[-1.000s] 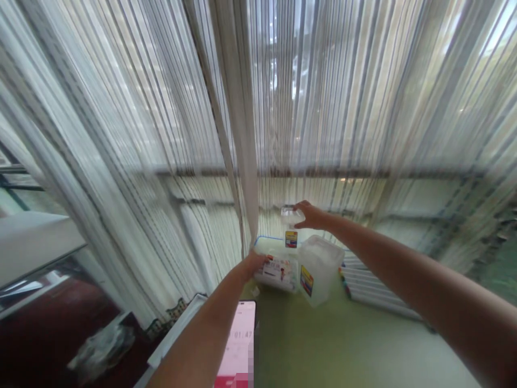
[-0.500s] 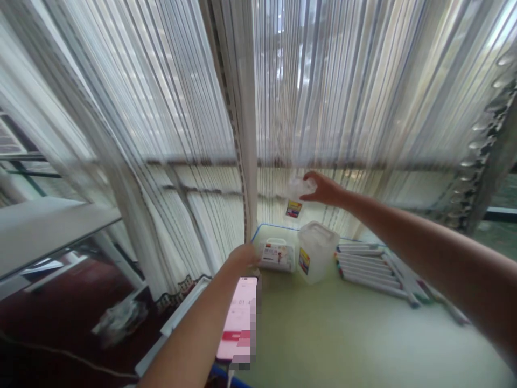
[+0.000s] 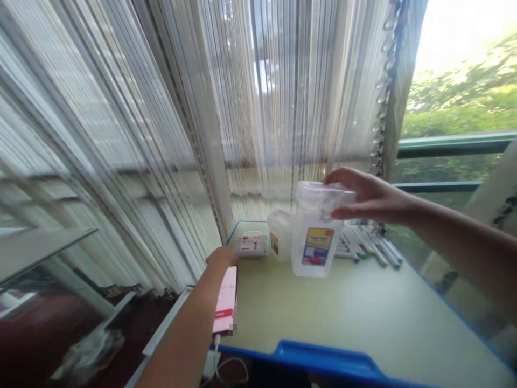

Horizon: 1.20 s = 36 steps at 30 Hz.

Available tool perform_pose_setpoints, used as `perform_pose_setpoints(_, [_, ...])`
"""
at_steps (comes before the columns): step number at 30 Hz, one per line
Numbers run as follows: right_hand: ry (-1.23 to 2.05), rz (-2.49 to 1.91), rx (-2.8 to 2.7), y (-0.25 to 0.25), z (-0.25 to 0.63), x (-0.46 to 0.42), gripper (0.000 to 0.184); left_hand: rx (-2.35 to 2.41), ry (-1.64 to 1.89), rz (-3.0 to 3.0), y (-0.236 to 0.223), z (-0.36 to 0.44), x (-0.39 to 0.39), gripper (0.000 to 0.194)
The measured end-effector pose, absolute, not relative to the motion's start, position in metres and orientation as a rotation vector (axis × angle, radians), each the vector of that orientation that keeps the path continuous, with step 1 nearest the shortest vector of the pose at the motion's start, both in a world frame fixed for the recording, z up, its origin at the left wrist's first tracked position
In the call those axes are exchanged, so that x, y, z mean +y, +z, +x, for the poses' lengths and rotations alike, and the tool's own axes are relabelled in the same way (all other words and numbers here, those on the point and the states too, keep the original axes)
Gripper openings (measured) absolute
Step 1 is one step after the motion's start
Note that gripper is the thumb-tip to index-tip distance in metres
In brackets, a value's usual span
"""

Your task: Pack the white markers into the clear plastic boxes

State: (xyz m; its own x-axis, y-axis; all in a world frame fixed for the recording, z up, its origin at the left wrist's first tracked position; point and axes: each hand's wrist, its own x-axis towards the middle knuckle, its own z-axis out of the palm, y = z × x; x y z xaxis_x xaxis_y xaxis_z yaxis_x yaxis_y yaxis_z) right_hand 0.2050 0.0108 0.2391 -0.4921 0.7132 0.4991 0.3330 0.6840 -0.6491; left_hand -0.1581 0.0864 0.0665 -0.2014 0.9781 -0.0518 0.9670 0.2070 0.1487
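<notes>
Gripping the lid (image 3: 317,193) of a tall clear plastic container (image 3: 313,245), the right hand (image 3: 369,196) enters from 3 o'clock, its fingers (image 3: 343,178) curved narrowly over the lid's right side. The container's long axis stands upright, and a yellow-and-blue label (image 3: 318,246) faces the camera. Its frosted walls are too cloudy for any contents to be made out. It stands at or just above a pale green table (image 3: 343,312), though the exact contact cannot be told.

Just behind it at 10 o'clock sits a shorter clear plastic tub (image 3: 279,235), also with a yellow label, and beyond that, at 9 o'clock, lies a low, flat clear box (image 3: 253,244) holding a printed card. Slim felt-tip markers (image 3: 365,249) lie side by side at 2 o'clock, well beyond the right hand.

The left hand (image 3: 221,257) is at 8 o'clock, near the flat box and just above the top end of a pink-screened phone (image 3: 225,299). Blur hides whether it is open or curled. A bright blue table edge (image 3: 323,353) runs along 6 o'clock, and string curtains (image 3: 262,97) hang behind everything.
</notes>
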Motion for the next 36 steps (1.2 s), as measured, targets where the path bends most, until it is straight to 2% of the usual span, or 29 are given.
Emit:
perform_pose_setpoints(3, [0.858, -0.907, -2.131, 0.207, 0.212, -0.010, 0.047, 2.548, 0.057, 1.799, 0.085, -0.135, 0.068, 0.035])
perform_pose_setpoints(6, [0.945, -1.004, -2.178, 0.172, 0.214, -0.018, 0.046, 2.494, 0.066, 2.016, 0.095, -0.093, 0.043, 0.033])
perform_pose_setpoints(10, [0.785, -1.034, -2.254, 0.135, 0.218, -0.021, 0.046, 2.016, 0.143, 2.283, 0.083, -0.036, 0.010, 0.025])
perform_pose_setpoints(14, [0.700, -0.997, -2.155, 0.118, 0.223, -0.018, 0.044, 1.779, 0.232, 2.386, 0.050, -0.009, 0.001, 0.013])
perform_pose_setpoints(21, [0.447, -0.898, -2.074, 0.103, 0.223, 0.004, 0.040, 1.799, 0.519, 2.384, 0.018, -0.008, 0.023, 0.016])
perform_pose_setpoints(30, [0.355, -0.948, -2.072, 0.097, 0.228, 0.020, 0.041, 1.932, 0.398, 2.300, 0.045, -0.005, 0.025, 0.020])
perform_pose_setpoints(33, [0.363, -0.922, -2.086, 0.100, 0.230, 0.021, 0.039, 1.770, 0.770, 2.241, 0.063, 0.004, 0.023, 0.028])
perform_pose_setpoints(36, [0.471, -0.853, -2.018, 0.101, 0.234, 0.027, 0.032, 1.220, 1.249, 2.063, 0.073, 0.018, 0.024, 0.050])
